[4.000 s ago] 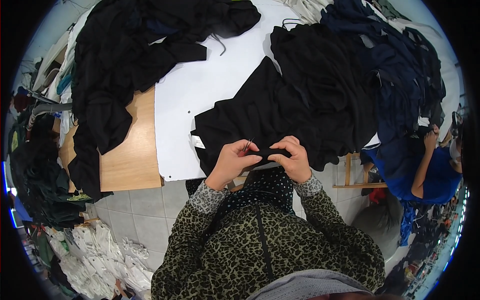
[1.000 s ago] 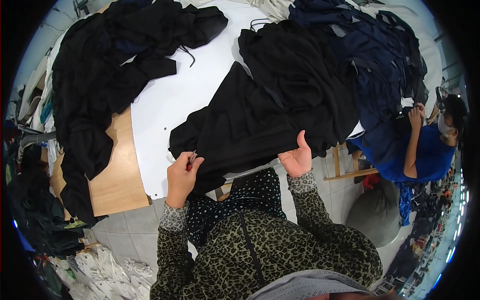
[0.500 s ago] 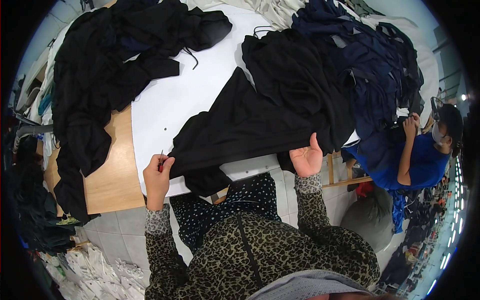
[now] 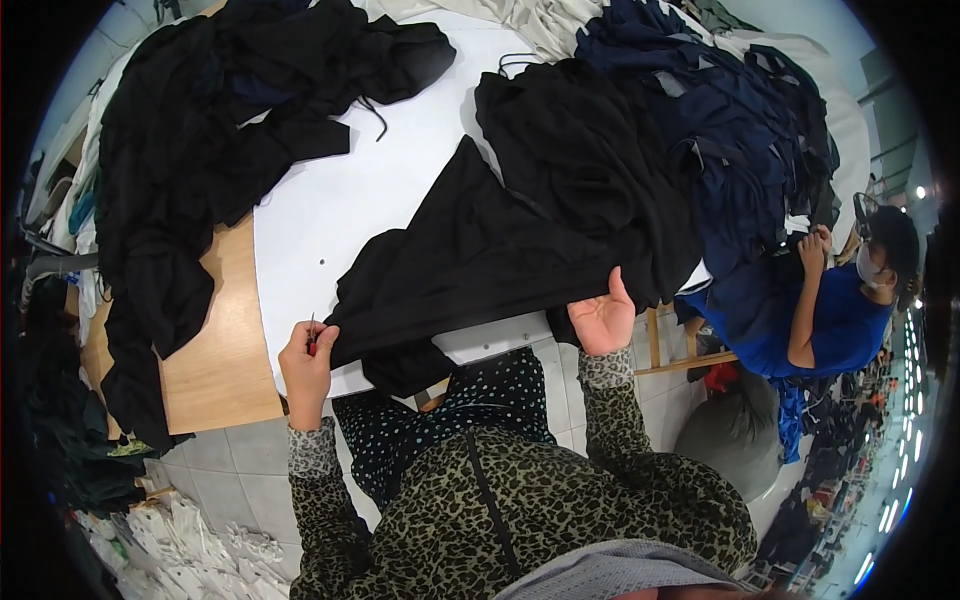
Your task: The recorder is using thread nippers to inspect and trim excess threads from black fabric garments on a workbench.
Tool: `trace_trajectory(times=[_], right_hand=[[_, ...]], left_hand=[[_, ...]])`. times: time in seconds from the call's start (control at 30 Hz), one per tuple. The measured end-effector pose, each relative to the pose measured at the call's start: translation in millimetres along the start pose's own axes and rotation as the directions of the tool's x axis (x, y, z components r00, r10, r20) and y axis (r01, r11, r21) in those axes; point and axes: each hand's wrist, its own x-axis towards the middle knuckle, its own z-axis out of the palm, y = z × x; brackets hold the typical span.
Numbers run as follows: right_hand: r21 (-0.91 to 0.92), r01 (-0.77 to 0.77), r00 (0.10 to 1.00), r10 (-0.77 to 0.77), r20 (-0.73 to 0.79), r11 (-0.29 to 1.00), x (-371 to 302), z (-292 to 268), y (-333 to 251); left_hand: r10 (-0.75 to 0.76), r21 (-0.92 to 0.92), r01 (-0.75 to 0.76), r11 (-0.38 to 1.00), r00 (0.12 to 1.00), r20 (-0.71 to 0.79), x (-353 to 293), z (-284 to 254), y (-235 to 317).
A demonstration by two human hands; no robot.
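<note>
A black garment (image 4: 500, 235) lies spread in folds in front of me, its near edge drawn nearly straight between my hands. At its left end, my left hand (image 4: 305, 360) is closed, pinching the corner of the cloth. The same hand keeps a small pair of thread snips (image 4: 312, 346) with red on its handle, the dark tips pointing up. My right hand (image 4: 603, 322) lies palm up at the right part of this edge, open, with the thumb stretched out. Its fingertips go under the cloth and are partly hidden.
Beneath the garment is a white board (image 4: 300, 225) on a wooden table (image 4: 225, 375). More black garments (image 4: 150, 180) are heaped at left, dark blue garments (image 4: 740, 130) at far right. A co-worker in blue (image 4: 850, 320) stands at right. White cloth (image 4: 180, 550) lies low at left.
The whole view has shifted slightly, so everything sits a little further left. My hands keep almost the same hold and places along the black garment's edge.
</note>
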Motion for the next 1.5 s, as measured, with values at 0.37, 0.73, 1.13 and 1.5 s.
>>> trace_trajectory(times=[0.37,0.73,1.13,1.5], right_hand=[[-0.166,0.011,0.999,-0.017,-0.035,0.986,-2,-10,21],[0.028,-0.631,0.759,0.625,-0.184,0.775,-45,-10,143],[-0.291,-0.156,0.985,0.171,0.026,0.944,1,44,134],[-0.41,-0.015,0.999,0.034,0.04,0.912,-20,54,142]], left_hand=[[-0.013,-0.15,0.031,0.988,0.993,0.116,-13,17,33],[-0.134,-0.512,0.512,0.69,0.785,0.605,-9,27,67],[-0.195,-0.788,0.481,0.384,0.877,0.44,-46,39,85],[0.027,-0.788,0.158,0.595,0.976,0.216,-44,85,114]])
